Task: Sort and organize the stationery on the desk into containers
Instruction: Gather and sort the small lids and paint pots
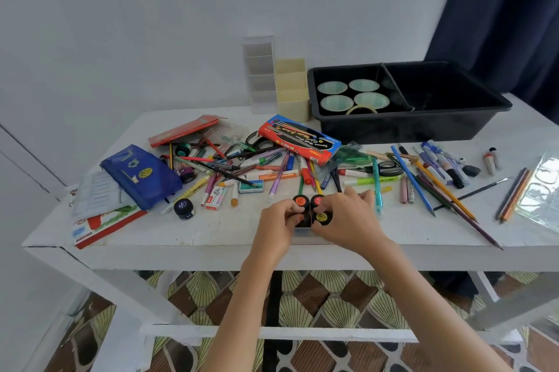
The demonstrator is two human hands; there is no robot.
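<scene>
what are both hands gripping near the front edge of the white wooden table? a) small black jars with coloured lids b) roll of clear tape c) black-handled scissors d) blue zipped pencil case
a: the left hand and the right hand curl round a cluster of small black jars with orange, red and yellow lids, at the front of the white wooden table.
</scene>
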